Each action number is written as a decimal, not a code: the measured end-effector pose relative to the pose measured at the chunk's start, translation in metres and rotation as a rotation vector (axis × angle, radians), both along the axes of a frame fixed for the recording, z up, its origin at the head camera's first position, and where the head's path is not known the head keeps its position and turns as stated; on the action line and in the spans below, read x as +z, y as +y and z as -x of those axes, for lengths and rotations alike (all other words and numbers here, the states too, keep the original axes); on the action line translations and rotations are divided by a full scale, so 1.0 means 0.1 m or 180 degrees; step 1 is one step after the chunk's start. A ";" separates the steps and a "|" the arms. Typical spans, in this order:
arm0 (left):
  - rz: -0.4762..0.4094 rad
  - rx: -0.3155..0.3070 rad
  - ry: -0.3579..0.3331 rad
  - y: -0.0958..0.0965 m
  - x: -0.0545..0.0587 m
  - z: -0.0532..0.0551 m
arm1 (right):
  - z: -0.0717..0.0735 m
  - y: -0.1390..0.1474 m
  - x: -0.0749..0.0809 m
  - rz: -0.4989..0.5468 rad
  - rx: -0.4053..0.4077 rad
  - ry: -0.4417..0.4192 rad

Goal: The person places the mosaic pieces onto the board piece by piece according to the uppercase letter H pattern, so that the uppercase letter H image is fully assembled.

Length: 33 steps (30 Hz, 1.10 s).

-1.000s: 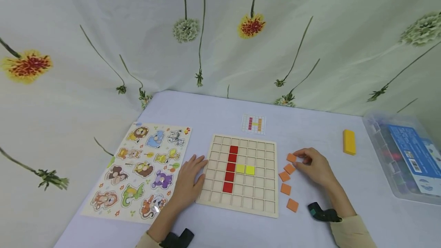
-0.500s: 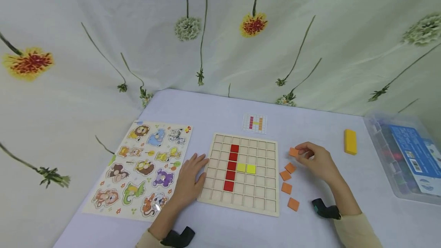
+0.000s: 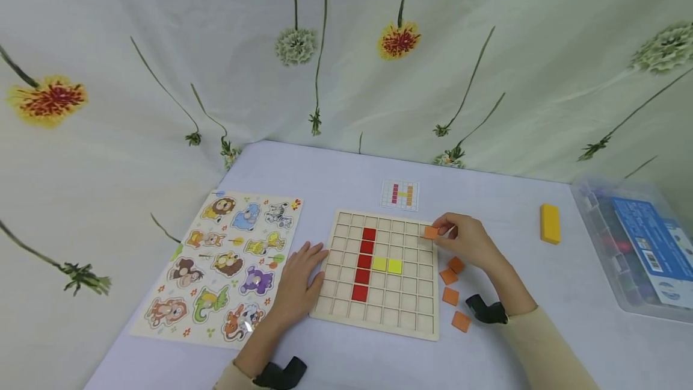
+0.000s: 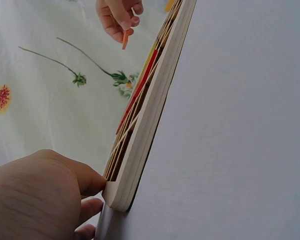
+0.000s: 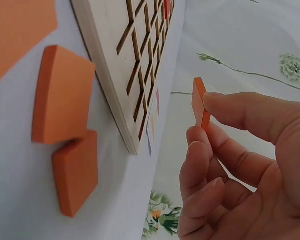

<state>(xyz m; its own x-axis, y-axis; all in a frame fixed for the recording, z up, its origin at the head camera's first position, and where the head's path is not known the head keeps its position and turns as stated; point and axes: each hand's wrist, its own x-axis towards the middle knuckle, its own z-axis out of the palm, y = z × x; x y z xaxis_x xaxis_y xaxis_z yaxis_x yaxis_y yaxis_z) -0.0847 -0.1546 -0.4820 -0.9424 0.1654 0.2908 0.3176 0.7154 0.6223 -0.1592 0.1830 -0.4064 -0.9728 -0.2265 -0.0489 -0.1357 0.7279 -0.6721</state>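
Note:
Between thumb and fingertips my right hand (image 3: pixel 467 241) pinches an orange square tile (image 3: pixel 431 232), held above the upper right edge of the wooden grid board (image 3: pixel 346 312). The right wrist view shows that orange tile (image 5: pixel 200 104) clear of the board. My left hand (image 3: pixel 296 284) lies with fingers extended at the board's left edge; in the left wrist view its thumb meets the board's corner. A column of several red tiles (image 3: pixel 362 261) sits in the grid, with two yellow tiles (image 3: pixel 387 265) beside it. More orange tiles (image 3: pixel 450 296) lie right of the board.
A small printed pattern card (image 3: pixel 400 194) lies behind the board. To the left is an animal picture sheet (image 3: pixel 227 242). A yellow block (image 3: pixel 550 223) and a clear plastic box (image 3: pixel 601 257) stand at the right, and a floral cloth (image 3: pixel 346 77) hangs behind the table.
My right hand has picked up the topmost orange tile from the table and carried it left to the board's upper right edge. The left hand stays in place.

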 end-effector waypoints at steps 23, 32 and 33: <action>0.0015 0.0011 -0.0069 0.00 -0.01 0.01 | 0.18 -0.29 -0.15 -0.0204 0.0309 -0.0361; 0.0010 0.0034 -0.0076 0.00 0.00 -0.01 | 0.16 -0.28 -0.16 -0.0095 0.0353 -0.0335; -0.0002 0.0032 -0.0095 0.00 0.01 -0.01 | 0.15 -0.27 -0.15 -0.0088 0.0361 -0.0324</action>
<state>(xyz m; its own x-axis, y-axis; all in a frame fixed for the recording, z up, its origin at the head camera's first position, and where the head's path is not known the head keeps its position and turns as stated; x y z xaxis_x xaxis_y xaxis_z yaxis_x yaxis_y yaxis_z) -0.0836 -0.1541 -0.4814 -0.9522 0.1556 0.2627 0.2917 0.7182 0.6318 -0.1741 0.1558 -0.4213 -0.9308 -0.3317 -0.1537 -0.1501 0.7302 -0.6666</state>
